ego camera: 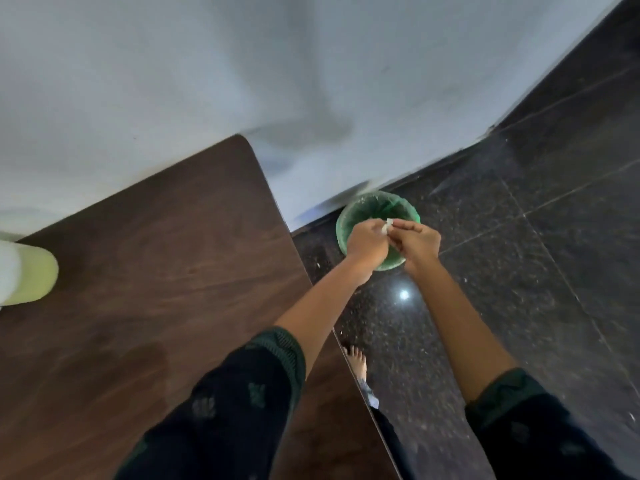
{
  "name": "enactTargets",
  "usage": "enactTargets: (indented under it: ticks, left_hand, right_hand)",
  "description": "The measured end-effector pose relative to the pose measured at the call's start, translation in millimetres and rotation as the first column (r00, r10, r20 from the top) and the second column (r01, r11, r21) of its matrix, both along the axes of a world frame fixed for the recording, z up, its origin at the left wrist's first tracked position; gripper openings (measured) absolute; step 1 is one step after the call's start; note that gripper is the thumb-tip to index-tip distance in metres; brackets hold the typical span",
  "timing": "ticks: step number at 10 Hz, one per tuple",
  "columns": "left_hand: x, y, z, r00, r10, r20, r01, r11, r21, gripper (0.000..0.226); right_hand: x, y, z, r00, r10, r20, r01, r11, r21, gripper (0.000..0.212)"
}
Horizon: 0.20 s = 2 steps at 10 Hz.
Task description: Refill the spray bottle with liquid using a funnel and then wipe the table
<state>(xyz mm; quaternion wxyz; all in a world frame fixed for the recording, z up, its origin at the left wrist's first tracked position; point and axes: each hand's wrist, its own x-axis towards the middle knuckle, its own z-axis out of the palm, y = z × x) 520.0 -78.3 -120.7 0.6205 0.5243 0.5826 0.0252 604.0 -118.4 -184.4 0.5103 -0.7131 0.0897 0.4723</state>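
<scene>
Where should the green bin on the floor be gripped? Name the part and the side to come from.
Grip the green bin by its round open rim, coming down from above on the side away from the wall, since it stands upright against the wall beside the table. Both hands, left hand and right hand, currently pinch a small white scrap over it; drop that first.

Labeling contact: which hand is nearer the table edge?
The left hand; the right hand is farther over the floor. Both pinch the white scrap.

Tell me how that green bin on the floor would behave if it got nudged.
The bin looks small and thin-walled with a loose liner, so it is probably light. On the glossy floor it would likely slide easily, and might tip.
</scene>
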Motion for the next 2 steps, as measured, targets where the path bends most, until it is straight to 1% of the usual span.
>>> enactTargets:
  ticks: [1, 2]
  left_hand:
    - [2.8, 0.9, -23.7, 0.994, -0.059, -0.095, 0.057, 0.998, -0.025, 0.043]
    - [1.9, 3.7, -39.7, 0.976, -0.112, -0.187, 0.114, 0.993, 0.003, 0.050]
  right_hand:
    - [5.5, 6.1, -32.4, 0.998, 0.034, 0.060, -0.026, 0.991, -0.133, 0.025]
    - [6.9, 4.5, -56.0, 0.987, 0.096, 0.132, -0.059, 0.963, -0.262, 0.032]
